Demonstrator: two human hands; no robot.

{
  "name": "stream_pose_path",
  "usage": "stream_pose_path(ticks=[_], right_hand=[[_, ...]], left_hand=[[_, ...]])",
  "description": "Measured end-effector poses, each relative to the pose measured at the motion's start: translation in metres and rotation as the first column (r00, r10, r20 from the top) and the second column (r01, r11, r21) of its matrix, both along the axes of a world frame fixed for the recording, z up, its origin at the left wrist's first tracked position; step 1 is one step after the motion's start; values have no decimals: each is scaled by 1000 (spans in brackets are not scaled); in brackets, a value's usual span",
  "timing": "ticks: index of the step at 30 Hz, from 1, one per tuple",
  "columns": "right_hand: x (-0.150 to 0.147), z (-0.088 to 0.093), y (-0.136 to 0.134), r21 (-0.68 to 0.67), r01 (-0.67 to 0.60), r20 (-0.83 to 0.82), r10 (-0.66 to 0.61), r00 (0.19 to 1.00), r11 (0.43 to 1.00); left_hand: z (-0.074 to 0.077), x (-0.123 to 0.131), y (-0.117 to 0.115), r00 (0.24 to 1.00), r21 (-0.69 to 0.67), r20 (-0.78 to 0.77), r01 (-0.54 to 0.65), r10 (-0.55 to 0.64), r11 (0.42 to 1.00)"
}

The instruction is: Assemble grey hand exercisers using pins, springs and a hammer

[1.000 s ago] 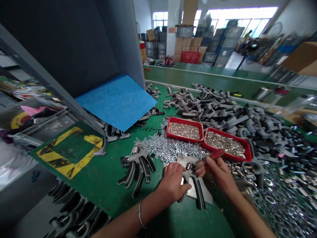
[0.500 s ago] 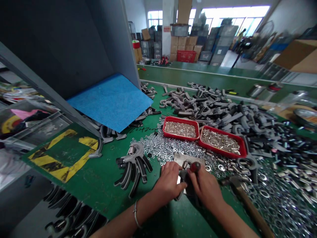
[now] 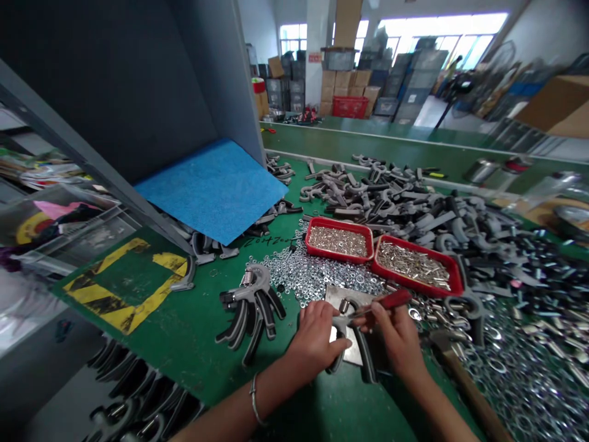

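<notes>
My left hand (image 3: 317, 337) is closed on a grey and black spring hand gripper (image 3: 367, 358), which lies over a small metal plate (image 3: 333, 294) on the green bench. One black-padded handle and a silver spring show beside my fingers; the rest is covered. In my right hand (image 3: 401, 344) is a red-handled screwdriver (image 3: 394, 299). It tilts nearly level, its shaft pointing left at the gripper's joint. Whether the tip touches cannot be made out. Several finished-looking hand grippers (image 3: 255, 307) lie bunched left of my left hand.
Two red trays of small metal pins (image 3: 339, 256) (image 3: 416, 285) stand behind the plate, with loose washers (image 3: 294, 276) around them. A hammer (image 3: 464, 374) lies on the right. Grey gripper parts (image 3: 391, 202) are heaped behind. A blue sheet (image 3: 214, 190) rests at left.
The screwdriver has swung from upright to nearly level, its handle moving right. My right hand has drawn right, uncovering the padded handle. My left hand keeps its hold.
</notes>
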State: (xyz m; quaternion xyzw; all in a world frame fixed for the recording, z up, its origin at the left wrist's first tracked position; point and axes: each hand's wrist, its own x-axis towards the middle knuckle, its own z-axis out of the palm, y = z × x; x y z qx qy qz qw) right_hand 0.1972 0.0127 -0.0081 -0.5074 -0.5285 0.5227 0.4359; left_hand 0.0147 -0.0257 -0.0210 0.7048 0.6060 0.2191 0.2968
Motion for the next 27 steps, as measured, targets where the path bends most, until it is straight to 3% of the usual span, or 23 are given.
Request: stream_pose_path(ticks=[3,9,12,15,17,21,24,26,27], right_hand=[[0,-18,0,14,-3,42,3,999,1000],[0,-16,-4,11,5,85,-6,996,1000],[-4,-14,-5,79,-8,264,-13,964,997],[-10,-8,-2,203,-90,525,-30,851,975],[-16,1,2,262,-161,575,-20,818,952],[-27,27,7,215,-212,410,109,905,953],[-24,41,10,77,-289,100,281,954,954],[-13,39,15,26,-282,-52,283,958,959],[-5,34,18,13,-233,-47,233,971,972]], left_hand=[[-3,0,1,1000,6,9,2,-2,1000],[-4,0,2,1000,3,7,9,-9,1000],[-5,0,1,1000,11,-6,8,-8,1000],[-3,1,1,1000,8,-21,19,-19,1000],[0,1,1,999,-8,-36,21,-21,1000],[5,1,2,997,-26,-70,30,-32,999],[5,1,2,995,0,-90,37,-37,999],[5,2,-2,995,19,-90,39,-37,999],[4,3,-5,995,39,-86,45,-41,998]])
